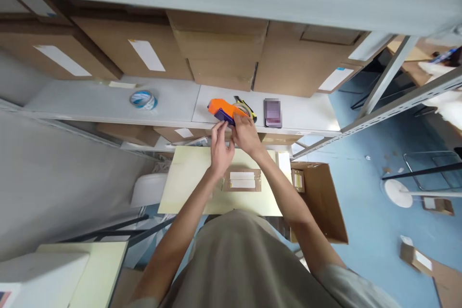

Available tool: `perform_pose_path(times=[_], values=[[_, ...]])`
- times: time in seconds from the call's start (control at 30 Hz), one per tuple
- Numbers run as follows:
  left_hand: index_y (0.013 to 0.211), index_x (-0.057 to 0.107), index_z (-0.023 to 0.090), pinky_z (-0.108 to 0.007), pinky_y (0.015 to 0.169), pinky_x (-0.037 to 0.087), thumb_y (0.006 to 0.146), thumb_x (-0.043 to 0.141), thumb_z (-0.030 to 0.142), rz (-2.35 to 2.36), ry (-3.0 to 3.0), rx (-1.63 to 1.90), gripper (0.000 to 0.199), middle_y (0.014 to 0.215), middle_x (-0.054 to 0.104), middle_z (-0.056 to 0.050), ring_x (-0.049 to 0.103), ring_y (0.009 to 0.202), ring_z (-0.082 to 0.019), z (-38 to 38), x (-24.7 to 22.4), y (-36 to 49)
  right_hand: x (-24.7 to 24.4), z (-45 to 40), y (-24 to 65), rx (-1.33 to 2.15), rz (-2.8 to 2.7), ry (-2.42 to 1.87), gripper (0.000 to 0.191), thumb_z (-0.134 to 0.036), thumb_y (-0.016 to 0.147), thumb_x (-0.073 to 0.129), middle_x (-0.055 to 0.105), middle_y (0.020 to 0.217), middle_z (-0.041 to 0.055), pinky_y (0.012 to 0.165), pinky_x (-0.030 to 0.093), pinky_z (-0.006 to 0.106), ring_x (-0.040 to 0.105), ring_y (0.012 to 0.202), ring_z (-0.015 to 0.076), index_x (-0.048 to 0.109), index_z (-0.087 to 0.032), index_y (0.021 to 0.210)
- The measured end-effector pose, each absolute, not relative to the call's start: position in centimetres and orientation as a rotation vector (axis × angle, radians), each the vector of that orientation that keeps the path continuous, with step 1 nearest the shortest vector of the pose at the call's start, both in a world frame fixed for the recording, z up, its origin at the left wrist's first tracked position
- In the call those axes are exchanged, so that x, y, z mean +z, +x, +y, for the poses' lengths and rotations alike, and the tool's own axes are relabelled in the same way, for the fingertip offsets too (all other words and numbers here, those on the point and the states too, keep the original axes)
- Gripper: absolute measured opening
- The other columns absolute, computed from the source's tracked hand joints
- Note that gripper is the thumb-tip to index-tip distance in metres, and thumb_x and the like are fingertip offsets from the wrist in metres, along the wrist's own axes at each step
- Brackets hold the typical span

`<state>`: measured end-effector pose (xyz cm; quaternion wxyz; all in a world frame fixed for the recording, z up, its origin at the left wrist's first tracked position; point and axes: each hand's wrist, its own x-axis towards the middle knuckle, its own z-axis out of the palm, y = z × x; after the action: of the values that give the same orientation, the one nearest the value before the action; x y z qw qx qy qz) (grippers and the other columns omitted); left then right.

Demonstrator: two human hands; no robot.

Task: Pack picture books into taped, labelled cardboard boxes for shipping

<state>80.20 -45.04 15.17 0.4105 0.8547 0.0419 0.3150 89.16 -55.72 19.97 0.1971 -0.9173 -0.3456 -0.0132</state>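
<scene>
My right hand (pixel 247 134) is closed round the right end of an orange and purple hand tool (pixel 225 108), whose exact kind I cannot make out. My left hand (pixel 221 147) has its fingers curled up against the tool's purple lower edge, the thumb close to my right hand. Directly behind the tool, a yellow and black piece with a tape-like ring (pixel 245 106) shows partly. Below my hands, a small taped cardboard box (pixel 241 180) with white labels lies on the pale yellow table (pixel 191 173).
On the grey shelf (pixel 173 101) stand a blue and white tape roll (pixel 143 100) and a dark phone-like device (pixel 273 113). Large cartons (pixel 220 53) line its back. An open carton (pixel 325 202) is right of the table. A metal upright (pixel 386 77) borders the shelf's right end.
</scene>
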Motion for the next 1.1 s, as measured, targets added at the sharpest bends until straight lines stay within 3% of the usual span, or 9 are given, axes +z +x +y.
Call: perform_pose_path(times=[0.1, 0.23, 0.37, 0.5, 0.67, 0.77, 0.87, 1.03, 1.1], values=[[0.168, 0.04, 0.024, -0.049, 0.134, 0.038, 0.101, 0.051, 0.019, 0.12, 2.172, 0.713, 0.067, 0.167, 0.047, -0.015, 0.044, 0.159, -0.03, -42.3, 16.0, 82.1, 21.8, -51.6, 92.1, -0.023, -1.064, -2.662, 0.059, -0.02, 0.098, 0.055, 0.068, 0.141, 0.026, 0.128, 0.03, 0.048, 0.056, 0.141, 0.0359, 0.047, -0.004, 0.154], [0.168, 0.041, 0.022, -0.053, 0.127, 0.046, 0.104, 0.049, 0.026, 0.228, 2.193, 0.563, 0.064, 0.163, 0.056, -0.014, 0.054, 0.152, -0.032, -40.9, 14.3, 81.8, 22.4, -48.7, 93.8, 0.054, -1.111, -2.643, 0.065, -0.024, 0.097, 0.057, 0.065, 0.149, 0.0241, 0.131, 0.029, 0.05, 0.054, 0.143, 0.0326, 0.047, -0.003, 0.158], [0.162, 0.051, 0.018, -0.053, 0.123, 0.049, 0.103, 0.054, 0.033, 0.356, 2.217, 0.377, 0.061, 0.159, 0.061, -0.017, 0.061, 0.145, -0.036, -41.2, 9.6, 78.4, 21.7, -49.2, 93.2, 0.022, -1.037, -2.615, 0.065, -0.022, 0.099, 0.051, 0.053, 0.163, 0.0212, 0.132, 0.026, 0.055, 0.042, 0.155, 0.0336, 0.044, -0.005, 0.161], [0.152, 0.058, 0.018, -0.051, 0.114, 0.054, 0.1, 0.062, 0.039, 0.57, 2.208, 0.094, 0.057, 0.148, 0.069, -0.02, 0.068, 0.135, -0.038, -41.1, 3.4, 72.0, 16.2, -55.6, 89.1, 0.033, -0.839, -2.616, 0.061, -0.023, 0.108, 0.031, 0.042, 0.171, 0.0212, 0.132, 0.027, 0.055, 0.034, 0.162, 0.0321, 0.035, -0.01, 0.168], [0.118, 0.072, 0.023, -0.037, 0.091, 0.057, 0.101, 0.062, 0.051, 0.676, 2.153, -0.239, 0.035, 0.114, 0.081, -0.014, 0.077, 0.11, -0.032, -42.9, -1.4, 66.7, 5.4, -66.1, 78.7, 0.296, -0.174, -2.612, 0.068, -0.045, 0.113, 0.033, 0.051, 0.161, 0.0333, 0.124, 0.043, 0.051, 0.05, 0.153, 0.0378, 0.036, 0.003, 0.162], [0.108, 0.071, 0.021, -0.037, 0.086, 0.053, 0.101, 0.059, 0.059, 0.649, 2.218, -0.364, 0.04, 0.103, 0.08, -0.015, 0.076, 0.103, -0.033, -45.5, -2.5, 67.5, 1.6, -68.0, 74.1, 0.681, 0.074, -2.605, 0.084, -0.06, 0.109, 0.044, 0.058, 0.154, 0.0348, 0.112, 0.052, 0.044, 0.062, 0.141, 0.0399, 0.032, 0.004, 0.162], [0.102, 0.07, 0.02, -0.038, 0.082, 0.05, 0.094, 0.065, 0.068, 0.753, 2.297, -0.348, 0.049, 0.101, 0.079, -0.019, 0.074, 0.1, -0.038, -47.4, -3.3, 69.3, 0.1, -67.3, 73.1, 0.759, 0.151, -2.652, 0.09, -0.071, 0.106, 0.047, 0.063, 0.149, 0.032, 0.101, 0.055, 0.04, 0.069, 0.131, 0.0387, 0.033, -0.001, 0.161], [0.068, 0.056, 0.024, -0.031, 0.067, 0.037, 0.096, 0.061, 0.06, 0.796, 2.246, -0.361, 0.046, 0.07, 0.066, -0.006, 0.065, 0.077, -0.025, -46.4, -4.9, 70.2, -0.6, -68.1, 74.8, 0.83, 0.135, -2.716, 0.06, -0.057, 0.115, 0.024, 0.079, 0.121, 0.0192, 0.088, 0.052, 0.03, 0.076, 0.109, 0.0298, 0.055, -0.015, 0.146], [0.064, 0.049, 0.023, -0.029, 0.064, 0.032, 0.099, 0.055, 0.056, 0.73, 2.207, -0.361, 0.048, 0.062, 0.056, -0.001, 0.058, 0.07, -0.019, -45.4, -5.3, 69.9, -0.9, -69.3, 75.3, 0.824, 0.079, -2.682, 0.059, -0.05, 0.117, 0.017, 0.081, 0.113, 0.0148, 0.084, 0.049, 0.026, 0.076, 0.103, 0.0259, 0.062, -0.019, 0.141]])
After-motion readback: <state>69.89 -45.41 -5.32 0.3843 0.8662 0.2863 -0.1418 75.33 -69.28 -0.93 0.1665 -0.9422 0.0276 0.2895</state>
